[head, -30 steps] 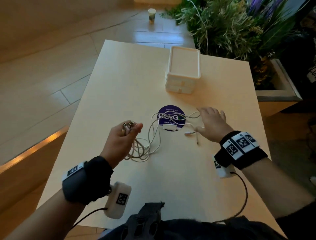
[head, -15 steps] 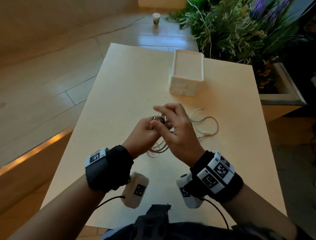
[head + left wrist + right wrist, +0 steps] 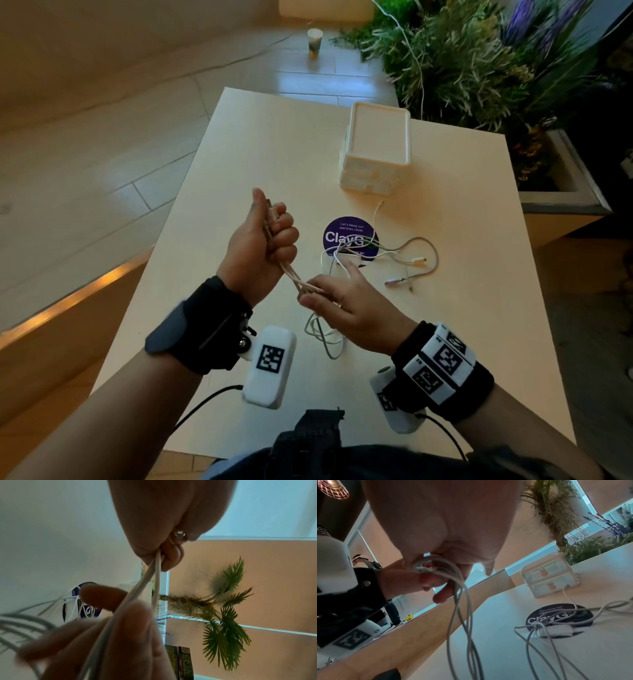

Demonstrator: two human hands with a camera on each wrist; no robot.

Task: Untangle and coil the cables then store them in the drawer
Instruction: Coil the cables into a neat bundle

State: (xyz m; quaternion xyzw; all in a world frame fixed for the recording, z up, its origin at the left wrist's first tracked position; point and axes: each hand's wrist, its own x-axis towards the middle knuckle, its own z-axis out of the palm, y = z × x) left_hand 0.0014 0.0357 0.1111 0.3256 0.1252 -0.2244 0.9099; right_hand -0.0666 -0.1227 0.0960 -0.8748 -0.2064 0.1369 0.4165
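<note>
Since half second ago: hands parted, left hand (image 3: 262, 246) raised, purple sticker (image 3: 349, 236) uncovered. Pale tabletop (image 3: 274, 144); small drawer box (image 3: 376, 149) far right, plants (image 3: 479, 58) beyond, paper cup (image 3: 314, 40) on floor. Left hand fisted round cables (image 3: 291, 275); right hand (image 3: 346, 308) pinching same strands just below; loose ends trail right across sticker.
</note>
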